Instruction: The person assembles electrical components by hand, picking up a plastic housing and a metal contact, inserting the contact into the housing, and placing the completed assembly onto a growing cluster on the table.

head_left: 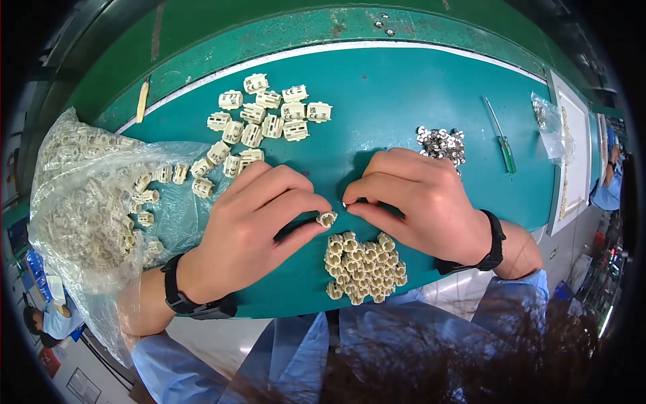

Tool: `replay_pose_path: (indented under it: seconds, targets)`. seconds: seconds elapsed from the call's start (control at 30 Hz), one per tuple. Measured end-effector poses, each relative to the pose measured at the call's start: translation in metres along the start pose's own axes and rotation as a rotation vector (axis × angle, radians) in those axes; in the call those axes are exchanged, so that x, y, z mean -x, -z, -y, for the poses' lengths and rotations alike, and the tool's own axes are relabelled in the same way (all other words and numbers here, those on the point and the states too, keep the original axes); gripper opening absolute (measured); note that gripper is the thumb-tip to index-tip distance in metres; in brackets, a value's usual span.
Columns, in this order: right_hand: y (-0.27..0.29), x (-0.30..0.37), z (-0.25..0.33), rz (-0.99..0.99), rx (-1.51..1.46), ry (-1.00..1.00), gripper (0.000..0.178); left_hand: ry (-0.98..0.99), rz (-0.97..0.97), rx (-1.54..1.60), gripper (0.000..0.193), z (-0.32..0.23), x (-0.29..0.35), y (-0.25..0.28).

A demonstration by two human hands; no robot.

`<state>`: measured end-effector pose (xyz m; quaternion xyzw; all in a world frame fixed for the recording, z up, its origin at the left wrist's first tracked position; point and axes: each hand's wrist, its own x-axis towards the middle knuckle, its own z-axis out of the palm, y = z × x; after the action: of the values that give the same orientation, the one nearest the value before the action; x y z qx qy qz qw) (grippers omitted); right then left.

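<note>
Between the thumb and forefinger of my left hand (252, 225) is a cream plastic socket (327, 219), its hollow end facing me. My right hand (420, 202) pinches a tiny shiny metal piece (344, 204) just right of the socket, with a small gap between the two. Below my hands, a tight cluster of cream sockets (363, 266) stands with open ends up. Past my right hand lies a pile of small metal pieces (442, 144), partly hidden by it. Beyond my left hand, several printed cream housings (253, 113) lie loose.
A clear plastic bag (87, 195) full of cream parts spills onto the green mat (377, 87) at left. To the right are a green-handled screwdriver (505, 151), a small clear bag (548, 128) and a white frame (575, 155). A knife-like tool (142, 99) lies far left. Other people sit at both sides.
</note>
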<state>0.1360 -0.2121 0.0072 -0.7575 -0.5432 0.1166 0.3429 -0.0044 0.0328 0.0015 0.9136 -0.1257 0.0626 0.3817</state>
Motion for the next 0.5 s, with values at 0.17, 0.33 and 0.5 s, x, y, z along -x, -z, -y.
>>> replay_pose_path:
  seconds: [0.17, 0.33, 0.5]
  targets:
    - [0.007, -0.002, 0.008, -0.055, -0.08, 0.021, 0.024, 0.012, -0.001, 0.037, 0.036, 0.0, -0.001, -0.003]
    - [0.001, -0.001, 0.012, -0.036, -0.08, 0.092, 0.024, -0.024, -0.023, 0.023, 0.036, 0.001, -0.004, -0.009]
    - [-0.001, -0.002, 0.014, -0.042, -0.039, 0.096, 0.022, -0.043, -0.034, 0.019, 0.035, 0.001, -0.003, -0.011]
